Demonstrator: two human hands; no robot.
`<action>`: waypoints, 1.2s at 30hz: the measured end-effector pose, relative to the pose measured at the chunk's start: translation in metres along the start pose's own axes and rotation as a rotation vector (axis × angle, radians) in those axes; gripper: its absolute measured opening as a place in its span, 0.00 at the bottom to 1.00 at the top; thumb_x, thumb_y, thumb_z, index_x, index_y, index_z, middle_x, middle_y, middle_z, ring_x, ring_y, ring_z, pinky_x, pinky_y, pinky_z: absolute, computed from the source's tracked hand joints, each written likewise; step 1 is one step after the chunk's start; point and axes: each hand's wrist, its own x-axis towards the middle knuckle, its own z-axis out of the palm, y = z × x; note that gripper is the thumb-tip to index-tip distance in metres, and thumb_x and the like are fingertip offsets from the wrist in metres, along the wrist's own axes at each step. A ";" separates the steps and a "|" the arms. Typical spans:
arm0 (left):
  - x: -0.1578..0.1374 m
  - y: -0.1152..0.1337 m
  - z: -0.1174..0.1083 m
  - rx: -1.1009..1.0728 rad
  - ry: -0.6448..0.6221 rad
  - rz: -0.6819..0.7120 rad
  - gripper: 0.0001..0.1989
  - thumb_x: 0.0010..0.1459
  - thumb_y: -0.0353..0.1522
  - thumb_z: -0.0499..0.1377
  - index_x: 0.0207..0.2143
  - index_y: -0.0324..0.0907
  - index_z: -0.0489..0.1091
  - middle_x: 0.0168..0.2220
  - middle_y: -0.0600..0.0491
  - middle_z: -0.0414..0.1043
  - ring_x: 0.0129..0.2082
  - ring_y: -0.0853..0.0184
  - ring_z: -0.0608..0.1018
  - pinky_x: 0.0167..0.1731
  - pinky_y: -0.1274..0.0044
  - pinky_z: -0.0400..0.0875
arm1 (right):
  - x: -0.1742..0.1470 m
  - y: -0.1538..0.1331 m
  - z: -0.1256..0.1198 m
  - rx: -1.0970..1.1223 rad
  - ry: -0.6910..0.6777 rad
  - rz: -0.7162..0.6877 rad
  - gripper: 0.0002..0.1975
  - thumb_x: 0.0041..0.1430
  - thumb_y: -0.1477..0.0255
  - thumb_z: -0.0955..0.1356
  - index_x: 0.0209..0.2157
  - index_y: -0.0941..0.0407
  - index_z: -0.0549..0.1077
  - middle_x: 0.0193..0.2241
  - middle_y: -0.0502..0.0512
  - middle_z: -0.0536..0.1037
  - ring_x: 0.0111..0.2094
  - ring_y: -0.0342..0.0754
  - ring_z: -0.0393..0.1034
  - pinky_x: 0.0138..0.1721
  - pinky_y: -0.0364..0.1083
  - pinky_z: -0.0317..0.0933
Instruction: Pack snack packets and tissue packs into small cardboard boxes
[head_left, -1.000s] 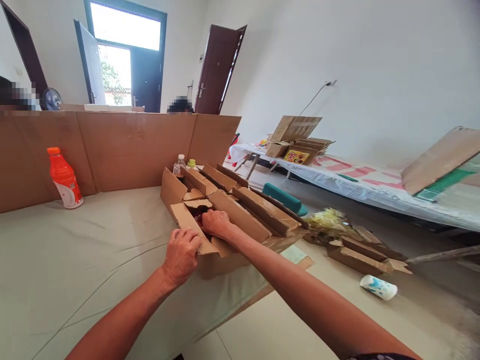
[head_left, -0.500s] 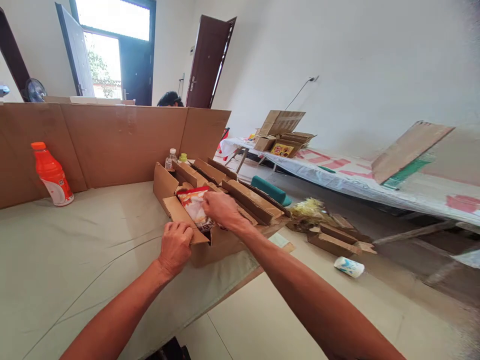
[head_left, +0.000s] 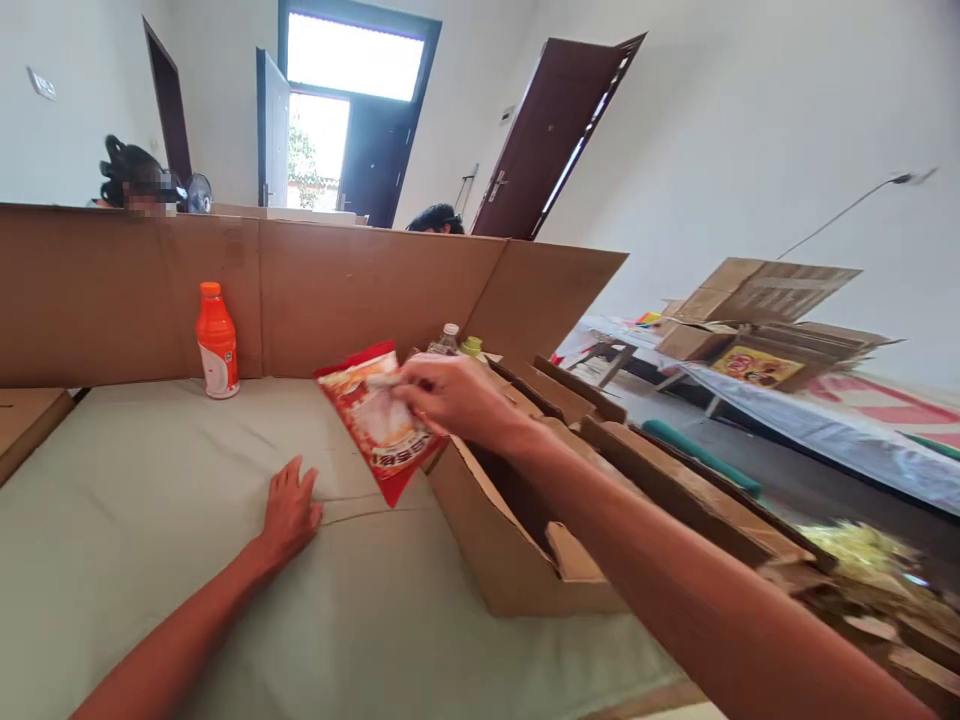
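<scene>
A red and white snack packet (head_left: 382, 420) hangs tilted above the table, just left of an open cardboard box (head_left: 480, 530). My right hand (head_left: 454, 400) pinches it near its upper right side, the arm reaching across the box. My left hand (head_left: 291, 510) is down at the green-grey tablecloth (head_left: 225, 540), empty, its fingers apart. Behind the packet, an orange bottle (head_left: 217, 345) with an orange cap stands upright. A clear bottle (head_left: 448, 340) and a yellow-green cap (head_left: 471, 346) show beyond the box.
A cardboard screen (head_left: 360, 290) runs along the table's far side; people's heads show above it. Another cardboard box (head_left: 30, 420) lies at the left edge. On the right are a long table (head_left: 862, 400) with boxes, a green roll (head_left: 705, 460) and cardboard scraps on the floor.
My right hand has lifted the packet out of the box and carried it left. My left hand has let go of the box flap and opened. The view has turned left.
</scene>
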 end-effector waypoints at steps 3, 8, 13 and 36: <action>-0.011 -0.029 0.001 0.048 -0.013 -0.080 0.14 0.55 0.27 0.60 0.45 0.40 0.73 0.56 0.40 0.72 0.57 0.52 0.74 0.56 0.57 0.70 | 0.059 -0.027 0.063 -0.066 -0.172 -0.141 0.04 0.59 0.74 0.70 0.29 0.57 0.76 0.33 0.55 0.80 0.33 0.47 0.72 0.34 0.45 0.55; -0.016 -0.034 0.006 0.060 -0.030 -0.090 0.10 0.57 0.29 0.59 0.43 0.42 0.75 0.55 0.42 0.74 0.56 0.53 0.74 0.57 0.59 0.70 | 0.137 -0.053 0.111 -0.157 -0.201 -0.189 0.10 0.66 0.76 0.66 0.46 0.58 0.78 0.48 0.61 0.79 0.45 0.50 0.73 0.46 0.47 0.56; -0.010 -0.040 0.011 0.027 -0.050 -0.089 0.13 0.60 0.30 0.56 0.46 0.42 0.74 0.58 0.40 0.72 0.60 0.51 0.71 0.60 0.56 0.66 | 0.131 -0.001 0.071 -0.160 -0.045 -0.070 0.15 0.71 0.72 0.62 0.54 0.57 0.74 0.55 0.60 0.76 0.52 0.52 0.70 0.53 0.49 0.56; 0.250 0.142 -0.014 -0.072 -0.220 0.535 0.32 0.56 0.19 0.53 0.62 0.48 0.65 0.65 0.49 0.65 0.57 0.62 0.76 0.54 0.71 0.74 | -0.002 0.150 0.019 -0.143 -0.454 0.404 0.19 0.63 0.79 0.63 0.52 0.61 0.78 0.53 0.67 0.79 0.53 0.58 0.74 0.50 0.46 0.62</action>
